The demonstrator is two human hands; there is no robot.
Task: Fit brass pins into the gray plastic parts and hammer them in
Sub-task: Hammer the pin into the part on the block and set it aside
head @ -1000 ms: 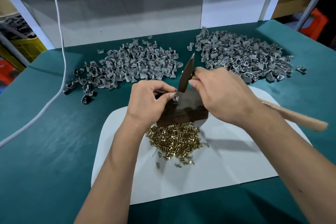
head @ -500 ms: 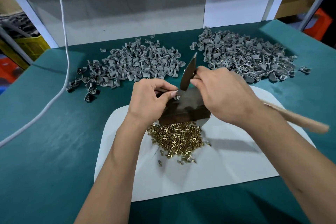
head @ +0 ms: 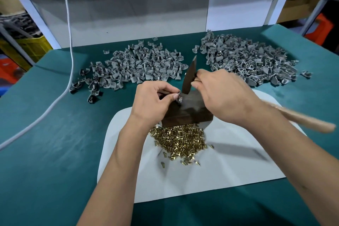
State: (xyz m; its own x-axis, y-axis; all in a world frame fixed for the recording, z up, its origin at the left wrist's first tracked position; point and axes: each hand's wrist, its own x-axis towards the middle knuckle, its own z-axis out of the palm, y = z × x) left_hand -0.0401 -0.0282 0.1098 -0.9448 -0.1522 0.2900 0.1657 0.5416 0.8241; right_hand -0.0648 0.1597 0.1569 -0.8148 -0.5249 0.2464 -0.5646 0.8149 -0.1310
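Hammer [head: 189, 76] still upright in right hand [head: 222, 95], seemingly unmoved.

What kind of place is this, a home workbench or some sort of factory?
Most likely a small factory assembly bench. Two big heaps of identical gray plastic parts lie on the green-covered table, a pile of brass pins sits by a dark block, and stacked crates stand behind.

Both bare forearms reach forward and converge. The left hand [head: 153, 102] is curled, thumb and forefinger pinched together at the fingertips [head: 175, 95]. The right hand [head: 222, 95] is a closed fist, knuckles up, wrist angled inward toward the left.
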